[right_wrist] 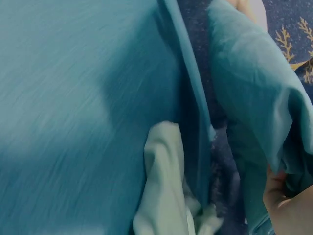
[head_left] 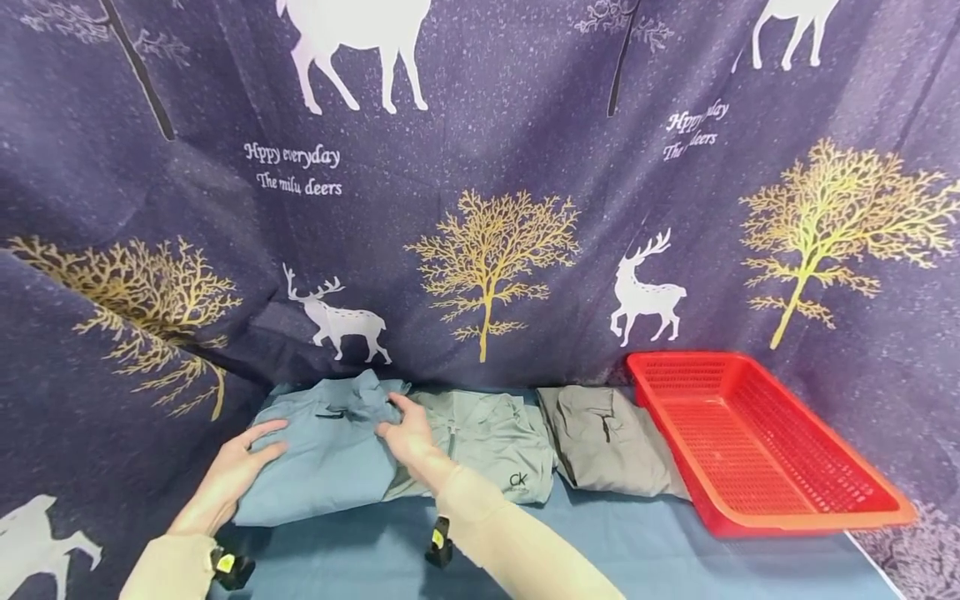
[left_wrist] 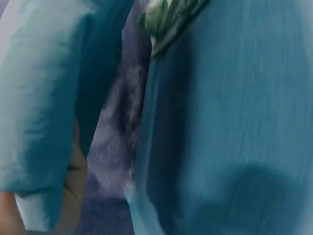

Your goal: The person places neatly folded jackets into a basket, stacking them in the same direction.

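1. Right of the right hand (head_left: pixel 411 433), print (head_left: pixel 517 490) beneath the "CK" logo (head_left: pixel 518 479) on the pale-green garment (head_left: pixel 487 442) is too small to read.
2. The blue garment (head_left: pixel 322 467) hides some fingers of the left hand (head_left: pixel 234 471).

One camera, as I watch, peers forward and down from the person's head, far enough back to catch the deer-printed curtain (head_left: pixel 495 150) and the tabletop (head_left: pixel 540 542) together; the left wrist's looks from close in, the blue garment (head_left: pixel 322 467) along its left side and the tabletop's edge running steeply up the frame; the right wrist's, also near, has that garment at its right; all three share it.
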Motion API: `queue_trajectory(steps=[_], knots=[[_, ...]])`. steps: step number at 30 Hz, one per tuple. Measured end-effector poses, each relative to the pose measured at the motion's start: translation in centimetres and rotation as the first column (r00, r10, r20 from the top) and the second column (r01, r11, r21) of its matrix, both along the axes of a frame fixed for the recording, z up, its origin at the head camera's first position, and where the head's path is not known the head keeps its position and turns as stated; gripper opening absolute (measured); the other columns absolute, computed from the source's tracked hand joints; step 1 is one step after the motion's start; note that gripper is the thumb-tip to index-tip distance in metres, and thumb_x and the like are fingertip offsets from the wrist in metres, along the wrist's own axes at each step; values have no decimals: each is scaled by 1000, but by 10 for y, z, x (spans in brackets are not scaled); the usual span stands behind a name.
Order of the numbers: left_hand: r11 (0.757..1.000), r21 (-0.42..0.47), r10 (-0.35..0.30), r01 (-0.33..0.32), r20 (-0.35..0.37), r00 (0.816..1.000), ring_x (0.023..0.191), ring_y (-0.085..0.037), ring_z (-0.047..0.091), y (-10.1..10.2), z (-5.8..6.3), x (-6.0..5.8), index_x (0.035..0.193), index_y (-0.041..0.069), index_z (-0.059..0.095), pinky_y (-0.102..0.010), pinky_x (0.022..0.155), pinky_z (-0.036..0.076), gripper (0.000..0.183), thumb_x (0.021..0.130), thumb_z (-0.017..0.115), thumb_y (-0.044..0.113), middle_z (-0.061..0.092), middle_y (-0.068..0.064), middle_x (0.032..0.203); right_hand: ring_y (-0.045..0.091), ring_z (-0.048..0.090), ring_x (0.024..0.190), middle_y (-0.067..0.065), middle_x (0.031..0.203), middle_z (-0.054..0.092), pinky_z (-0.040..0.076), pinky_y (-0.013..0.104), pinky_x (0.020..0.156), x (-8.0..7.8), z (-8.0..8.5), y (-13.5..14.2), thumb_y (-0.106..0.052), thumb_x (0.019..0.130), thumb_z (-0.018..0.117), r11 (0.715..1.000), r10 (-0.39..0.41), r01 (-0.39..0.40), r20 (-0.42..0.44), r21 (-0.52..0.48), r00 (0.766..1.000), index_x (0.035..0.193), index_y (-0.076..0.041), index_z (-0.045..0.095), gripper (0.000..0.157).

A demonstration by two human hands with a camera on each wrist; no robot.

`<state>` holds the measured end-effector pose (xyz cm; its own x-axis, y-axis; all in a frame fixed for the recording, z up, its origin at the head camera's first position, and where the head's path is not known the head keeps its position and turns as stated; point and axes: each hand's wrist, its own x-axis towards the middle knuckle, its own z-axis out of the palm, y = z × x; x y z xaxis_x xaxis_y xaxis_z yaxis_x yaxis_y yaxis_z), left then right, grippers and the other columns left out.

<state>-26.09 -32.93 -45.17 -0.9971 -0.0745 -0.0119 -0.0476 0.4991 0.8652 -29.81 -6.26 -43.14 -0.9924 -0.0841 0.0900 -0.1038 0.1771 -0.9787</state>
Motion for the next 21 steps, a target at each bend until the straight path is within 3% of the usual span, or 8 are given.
queue_trajectory(steps=[5, 11, 17, 21], knots=[[999, 35, 9, -7, -31, 999, 138, -43, 25, 26, 2, 3, 145, 6, 46, -54, 104, 27, 63, 95, 64, 39, 25, -24, 155, 18, 59, 107, 11, 124, 63, 49, 33, 90, 6, 6, 28, 4, 83, 66, 997, 62, -60, -27, 42, 998, 142, -5, 51, 62], [998, 64, -17, 15, 21, 1000, 132, -39, 34, 58, 7, 9, 146, 10, 47, -51, 100, 33, 50, 98, 53, 19, 28, -21, 154, 17, 62, 95, 12, 113, 66, 52, 32, 79, 12, 7, 66, 5, 82, 66, 991, 84, -78, -52, 106, 995, 141, -4, 51, 62], [991, 86, -99, 100, -17, 995, 140, -39, 25, 91, 18, 9, 144, 9, 48, -54, 106, 27, 51, 95, 55, 13, 24, -21, 156, 31, 60, 110, 21, 126, 59, 51, 43, 86, 18, 19, 106, 2, 85, 64, 986, 106, -100, -43, 130, 993, 144, -3, 47, 62], [984, 91, -148, 151, -42, 988, 143, -39, 19, 111, 21, 6, 144, 8, 48, -56, 108, 24, 52, 93, 58, 12, 26, -21, 156, 35, 60, 111, 24, 125, 59, 51, 45, 86, 21, 26, 130, 2, 85, 64, 980, 103, -91, -59, 179, 993, 144, -2, 46, 62]])
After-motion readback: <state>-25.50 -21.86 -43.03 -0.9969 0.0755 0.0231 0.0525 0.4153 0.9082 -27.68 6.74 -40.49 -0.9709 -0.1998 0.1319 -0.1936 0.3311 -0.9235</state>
